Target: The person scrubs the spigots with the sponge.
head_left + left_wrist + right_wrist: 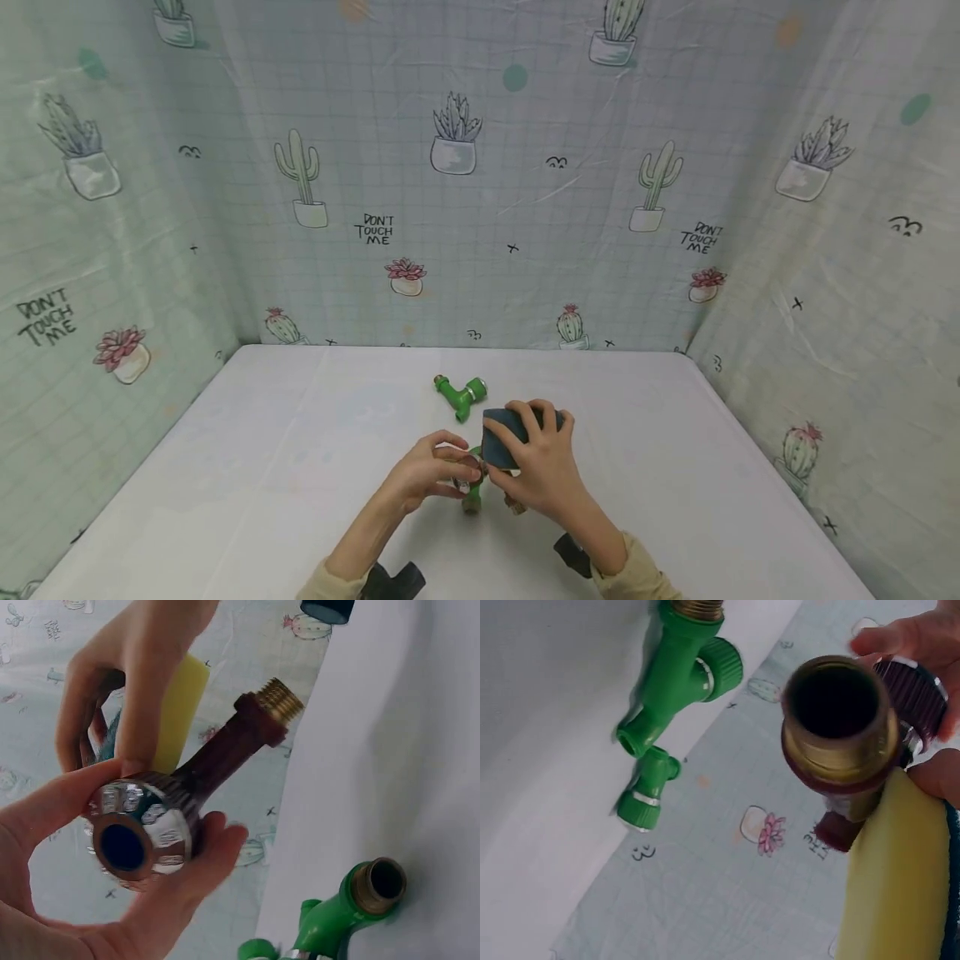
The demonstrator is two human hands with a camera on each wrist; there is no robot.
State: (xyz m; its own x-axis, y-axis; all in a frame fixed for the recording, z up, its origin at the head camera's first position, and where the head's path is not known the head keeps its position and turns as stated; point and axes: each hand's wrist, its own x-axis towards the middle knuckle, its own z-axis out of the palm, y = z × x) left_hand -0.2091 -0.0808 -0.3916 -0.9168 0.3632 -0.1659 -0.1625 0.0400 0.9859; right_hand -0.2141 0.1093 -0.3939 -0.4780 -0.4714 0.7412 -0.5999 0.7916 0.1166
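Observation:
My left hand (431, 473) grips a dark red tap (232, 754) by its ribbed, chrome-trimmed knob (142, 832), thumb and fingers on opposite sides. The tap's brass threaded end (836, 712) points out from the hand. In my right hand (542, 467) is a sponge (501, 440), yellow on one side with a dark blue-green scouring layer on the other. Its yellow side (900, 870) lies against the tap's body in the right wrist view. Part of the tap is hidden behind the hands in the head view.
Two green taps stand on the white table (300, 467): one farther back (461, 397), another (471, 502) just below the hands. Patterned cactus cloth (480, 208) walls the back and both sides. Dark devices (393, 581) sit at the wrists.

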